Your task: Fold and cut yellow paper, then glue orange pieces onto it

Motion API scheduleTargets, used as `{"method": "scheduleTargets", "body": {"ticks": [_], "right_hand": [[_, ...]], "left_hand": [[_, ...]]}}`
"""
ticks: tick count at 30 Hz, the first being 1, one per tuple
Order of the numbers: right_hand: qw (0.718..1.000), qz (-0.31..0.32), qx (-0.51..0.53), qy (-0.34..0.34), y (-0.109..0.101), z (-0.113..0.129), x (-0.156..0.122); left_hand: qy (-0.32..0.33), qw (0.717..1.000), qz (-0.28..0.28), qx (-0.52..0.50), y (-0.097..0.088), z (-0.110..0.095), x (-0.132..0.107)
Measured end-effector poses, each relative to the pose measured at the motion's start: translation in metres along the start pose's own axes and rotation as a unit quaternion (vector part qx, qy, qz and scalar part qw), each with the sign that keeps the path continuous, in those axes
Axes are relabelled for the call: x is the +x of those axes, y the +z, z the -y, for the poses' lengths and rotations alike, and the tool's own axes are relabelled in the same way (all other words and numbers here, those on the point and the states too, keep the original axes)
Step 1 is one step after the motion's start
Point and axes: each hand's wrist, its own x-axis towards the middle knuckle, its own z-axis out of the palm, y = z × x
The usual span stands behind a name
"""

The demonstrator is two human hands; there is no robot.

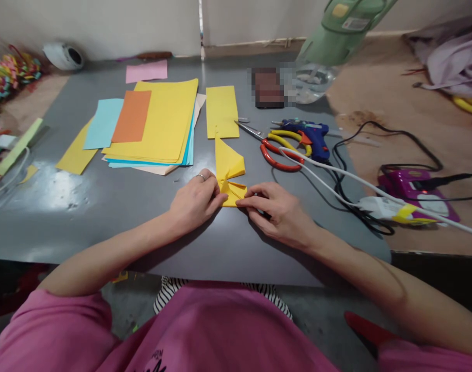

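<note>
A partly folded piece of yellow paper [228, 157] lies on the grey table mat, with pointed flaps and creases fanning out from its left side. My left hand [195, 200], with a ring on one finger, pinches its lower left edge between thumb and fingers. On the opposite side, my right hand [277, 212] pinches the lower right corner with fingertips together. Just beyond the fold lies a flat yellow paper rectangle [222, 111], which the upper tip of the folded paper overlaps. Scissors [282, 150] with red and yellow handles rest to the right of it.
Left of my hands is a stack of coloured paper [166, 121], with orange [131, 116] and light blue [102, 124] pieces on it. A blue glue gun [309, 137], a phone [267, 88], a green bottle [325, 51] and a purple power strip [418, 194] with trailing cables occupy the right.
</note>
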Motion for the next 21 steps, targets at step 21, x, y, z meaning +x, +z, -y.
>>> {"method": "scheduleTargets", "body": {"ticks": [21], "right_hand": [[0.998, 0.009, -0.058, -0.034, 0.0, 0.002, 0.0]], "left_hand": [[0.003, 0.999, -0.049, 0.011, -0.002, 0.001, -0.004]]}}
